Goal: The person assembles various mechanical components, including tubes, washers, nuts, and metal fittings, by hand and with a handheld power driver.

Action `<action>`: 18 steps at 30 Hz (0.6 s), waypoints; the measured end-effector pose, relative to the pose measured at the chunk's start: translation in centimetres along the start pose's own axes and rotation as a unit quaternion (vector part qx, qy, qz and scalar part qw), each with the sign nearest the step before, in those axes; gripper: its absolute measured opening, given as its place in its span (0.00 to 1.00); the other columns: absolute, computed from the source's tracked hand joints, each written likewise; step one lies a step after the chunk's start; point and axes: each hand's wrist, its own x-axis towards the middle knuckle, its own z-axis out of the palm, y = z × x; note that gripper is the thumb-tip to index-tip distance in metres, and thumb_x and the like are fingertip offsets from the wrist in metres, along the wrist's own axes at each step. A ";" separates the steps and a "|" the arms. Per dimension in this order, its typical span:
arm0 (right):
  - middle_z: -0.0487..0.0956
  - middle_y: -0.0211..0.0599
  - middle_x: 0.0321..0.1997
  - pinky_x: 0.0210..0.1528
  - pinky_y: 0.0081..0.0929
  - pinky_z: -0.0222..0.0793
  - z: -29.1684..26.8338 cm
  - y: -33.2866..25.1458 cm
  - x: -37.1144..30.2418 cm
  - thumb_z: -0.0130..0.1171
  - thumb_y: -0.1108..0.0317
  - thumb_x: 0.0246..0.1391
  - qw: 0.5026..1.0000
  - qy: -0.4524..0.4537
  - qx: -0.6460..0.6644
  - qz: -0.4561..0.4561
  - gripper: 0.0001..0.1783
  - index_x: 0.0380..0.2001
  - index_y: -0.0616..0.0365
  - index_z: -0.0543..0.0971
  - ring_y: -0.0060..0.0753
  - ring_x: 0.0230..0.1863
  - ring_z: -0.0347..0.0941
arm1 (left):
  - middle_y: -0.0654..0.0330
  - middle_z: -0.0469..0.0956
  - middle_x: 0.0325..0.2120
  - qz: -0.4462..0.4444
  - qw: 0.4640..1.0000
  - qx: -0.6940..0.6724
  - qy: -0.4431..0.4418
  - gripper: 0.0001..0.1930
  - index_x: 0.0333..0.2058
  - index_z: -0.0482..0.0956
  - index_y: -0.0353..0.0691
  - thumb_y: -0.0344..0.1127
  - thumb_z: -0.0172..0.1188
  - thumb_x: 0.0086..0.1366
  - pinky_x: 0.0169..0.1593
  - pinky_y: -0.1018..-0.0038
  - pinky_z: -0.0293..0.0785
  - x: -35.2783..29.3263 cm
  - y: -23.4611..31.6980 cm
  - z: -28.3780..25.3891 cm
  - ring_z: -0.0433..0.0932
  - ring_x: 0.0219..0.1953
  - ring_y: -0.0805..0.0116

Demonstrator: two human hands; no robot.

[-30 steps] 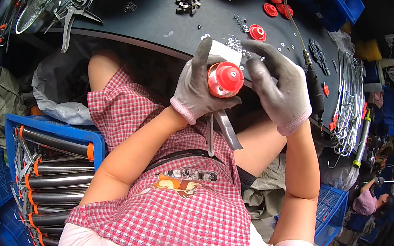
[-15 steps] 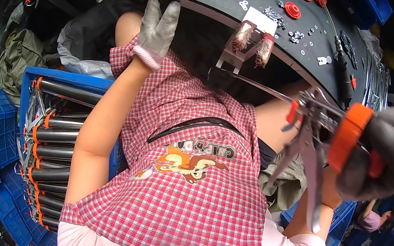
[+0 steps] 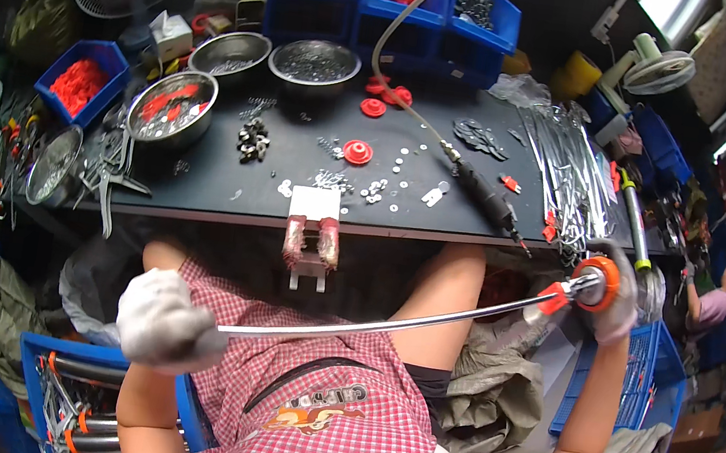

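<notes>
My left hand point(image 3: 172, 321), in a pale grey glove and blurred, is closed at the near end of a long metal rod point(image 3: 377, 326). This rod slants across my lap, up to a red piece point(image 3: 553, 297) and an orange ring point(image 3: 596, 283) at the right. They look like parts of a caulking gun. My right hand point(image 3: 618, 297), also gloved, grips the gun at the ring; the hand hides much of its body. Between my hands, at the table edge, a bracket with a white plate point(image 3: 315, 204) carries two red-wrapped prongs point(image 3: 328, 244).
On the dark table point(image 3: 232, 173) lie loose washers, red discs point(image 3: 357, 152), a power screwdriver point(image 3: 488, 197) and a pile of metal rods point(image 3: 567, 171). Steel bowls point(image 3: 314, 64) and blue bins point(image 3: 397, 34) stand behind. A blue crate point(image 3: 72, 344) of black tubes is at my left.
The view has tilted up to the table. My left hand has gone from open and raised to closed on the rod's end. The gun has turned, and its trigger handle no longer shows clearly.
</notes>
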 end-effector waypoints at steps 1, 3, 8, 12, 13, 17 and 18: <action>0.76 0.40 0.41 0.49 0.28 0.68 1.4 -0.4 -0.7 0.46 0.54 0.60 0.974 -0.101 0.176 0.096 0.23 0.46 0.64 0.73 0.33 0.41 0.73 | 0.66 0.62 0.09 0.041 0.999 -0.009 -0.032 0.06 0.17 0.72 0.39 0.28 0.61 0.45 0.17 0.77 0.55 1.3 0.5 -0.6 0.61 0.11 0.70; 0.77 0.37 0.38 0.46 0.26 0.70 3.9 0.3 -0.7 0.38 0.50 0.63 0.779 -0.215 0.514 0.289 0.26 0.46 0.62 0.73 0.28 0.39 0.74 | 0.66 0.63 0.10 -0.016 0.996 -0.051 -0.069 0.06 0.17 0.73 0.39 0.28 0.62 0.45 0.17 0.78 0.57 1.9 0.9 -0.7 0.62 0.11 0.71; 0.72 0.39 0.41 0.42 0.25 0.70 2.5 -3.4 -0.8 0.46 0.30 0.50 0.773 0.100 0.611 0.138 0.41 0.48 0.60 0.66 0.29 0.40 0.71 | 0.68 0.64 0.13 -0.632 0.609 -0.479 0.014 0.09 0.26 0.70 0.37 0.33 0.59 0.59 0.14 0.81 0.52 -1.6 -2.5 1.9 0.57 0.10 0.82; 0.70 0.40 0.35 0.37 0.25 0.68 -0.3 -4.2 1.1 0.45 0.33 0.54 0.862 0.236 0.428 -0.131 0.37 0.41 0.62 0.67 0.29 0.32 0.67 | 0.69 0.58 0.11 -0.659 0.507 -0.554 -0.035 0.10 0.27 0.69 0.37 0.36 0.56 0.63 0.13 0.82 0.46 -2.9 -2.7 1.6 0.53 0.09 0.82; 0.70 0.39 0.34 0.37 0.24 0.67 -0.1 -4.1 1.4 0.43 0.34 0.55 0.848 0.238 0.462 -0.103 0.35 0.40 0.62 0.67 0.30 0.32 0.67 | 0.69 0.60 0.12 -0.647 0.624 -0.438 0.026 0.09 0.26 0.69 0.36 0.33 0.55 0.62 0.12 0.83 0.48 -3.3 -1.9 2.0 0.56 0.09 0.83; 0.71 0.33 0.31 0.40 0.23 0.64 3.3 -5.1 0.1 0.29 0.45 0.64 0.927 0.055 0.368 0.046 0.29 0.35 0.61 0.71 0.24 0.34 0.67 | 0.67 0.65 0.14 -0.229 0.941 -0.138 0.207 0.11 0.26 0.69 0.36 0.35 0.58 0.62 0.17 0.83 0.52 -4.7 -1.8 -1.1 0.60 0.14 0.80; 0.71 0.33 0.32 0.42 0.23 0.64 5.1 -4.1 -1.4 0.29 0.46 0.65 0.870 -0.032 0.466 0.155 0.30 0.37 0.62 0.71 0.24 0.35 0.67 | 0.65 0.65 0.14 -0.120 0.973 -0.111 0.163 0.10 0.27 0.70 0.35 0.35 0.59 0.61 0.17 0.81 0.53 -4.0 -1.8 -2.0 0.60 0.14 0.78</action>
